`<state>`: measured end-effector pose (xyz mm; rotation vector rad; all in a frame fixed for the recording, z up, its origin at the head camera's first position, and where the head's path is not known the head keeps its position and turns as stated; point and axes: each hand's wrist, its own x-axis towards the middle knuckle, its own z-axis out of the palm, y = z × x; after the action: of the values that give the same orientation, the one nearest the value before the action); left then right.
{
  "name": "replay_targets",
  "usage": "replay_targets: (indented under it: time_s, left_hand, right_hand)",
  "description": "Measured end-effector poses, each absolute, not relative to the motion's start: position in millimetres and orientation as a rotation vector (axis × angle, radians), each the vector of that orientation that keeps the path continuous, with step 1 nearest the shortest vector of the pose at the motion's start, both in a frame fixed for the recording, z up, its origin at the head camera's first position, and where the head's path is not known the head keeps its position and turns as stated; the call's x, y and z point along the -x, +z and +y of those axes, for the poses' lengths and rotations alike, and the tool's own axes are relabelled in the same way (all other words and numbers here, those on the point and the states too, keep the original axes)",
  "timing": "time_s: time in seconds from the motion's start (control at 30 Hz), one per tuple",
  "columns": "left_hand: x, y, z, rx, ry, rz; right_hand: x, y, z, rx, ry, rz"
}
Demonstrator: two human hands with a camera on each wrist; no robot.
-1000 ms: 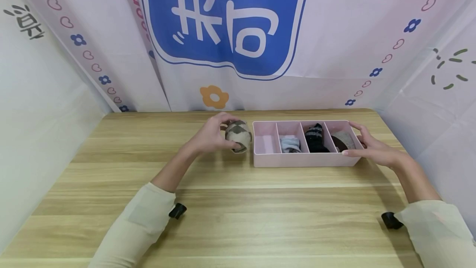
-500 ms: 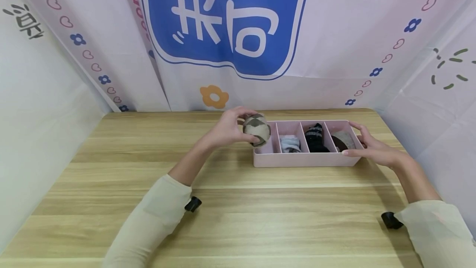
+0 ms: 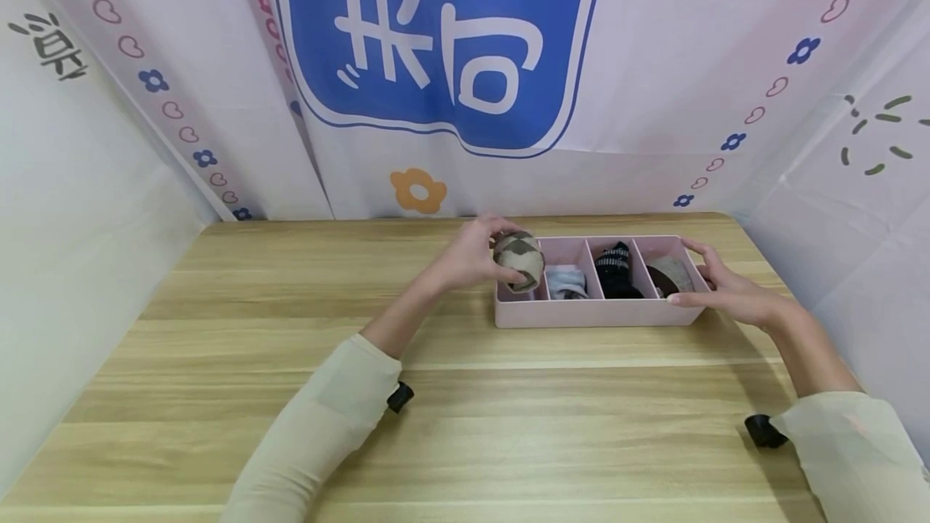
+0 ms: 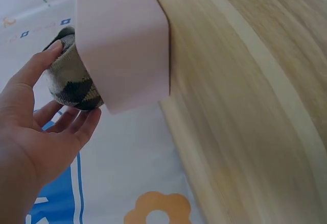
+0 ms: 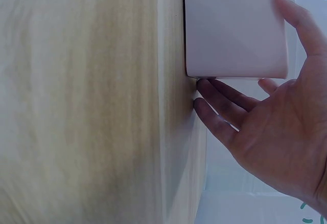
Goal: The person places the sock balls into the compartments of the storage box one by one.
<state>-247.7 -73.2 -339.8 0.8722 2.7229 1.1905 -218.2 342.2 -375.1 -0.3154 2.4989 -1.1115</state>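
Observation:
A rolled-up sock [image 3: 520,260] with a beige and dark diamond pattern is in my left hand [image 3: 475,255], pinched between thumb and fingers. It hangs over the leftmost compartment of the pink divided box [image 3: 581,313], partly below the rim in the left wrist view, where the sock [image 4: 74,81] shows beside the box wall. My right hand [image 3: 737,287] grips the box's right end, thumb at the front rim and a finger at the back corner. In the right wrist view, other fingers [image 5: 219,101] lie against the end wall.
Other compartments hold a light grey-blue sock [image 3: 567,282], a black sock [image 3: 616,273] with white marks, and a grey and brown sock [image 3: 672,273]. The box stands on a wooden table [image 3: 465,418] near its back edge. A printed cloth [image 3: 654,103] hangs behind.
My left hand has carried the rolled sock rightward from beside the box to over its leftmost compartment, and slightly lower in the last half second. The right hand and box have stayed put.

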Motion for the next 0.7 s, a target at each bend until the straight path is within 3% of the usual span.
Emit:
replay_targets:
  time_s: [0.7]
  left_hand:
    - [257.8,-354.0,-68.8,-1.013,0.920,2.809]
  right_hand:
    - [217.7,-375.1,342.0,0.313,-1.123,2.498]
